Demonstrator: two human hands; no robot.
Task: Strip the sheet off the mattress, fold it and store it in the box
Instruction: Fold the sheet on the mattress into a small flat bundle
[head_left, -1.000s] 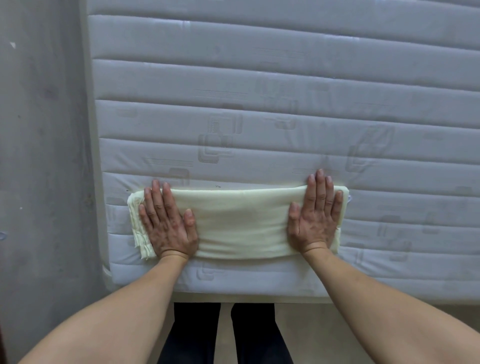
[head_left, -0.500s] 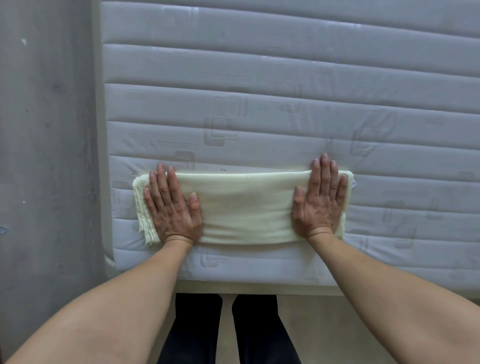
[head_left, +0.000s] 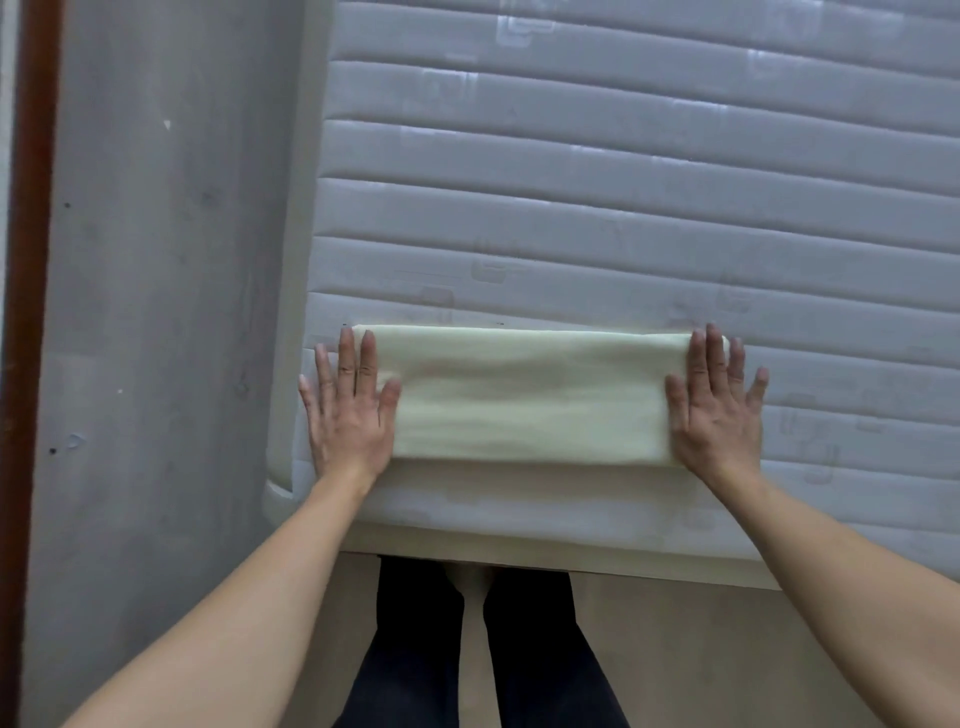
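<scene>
**Folded sheet pressed flat on bare mattress**

At the mattress's (head_left: 623, 208) near corner, the left hand (head_left: 350, 410) lies flat, fingers spread, over the pale sheet's (head_left: 530, 397) left end; the right hand (head_left: 714, 405) flattens the other, apparently squaring the fold. No box visible.

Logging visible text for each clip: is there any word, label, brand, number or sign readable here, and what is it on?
None can be read.
Mattress: only faint woven box-shaped motifs in the quilted cover, no letters or numbers.
Folded sheet: plain pale cloth, no tag or print showing.
Left hand and right hand lie flat over the sheet's ends and may hide a tag.
</scene>
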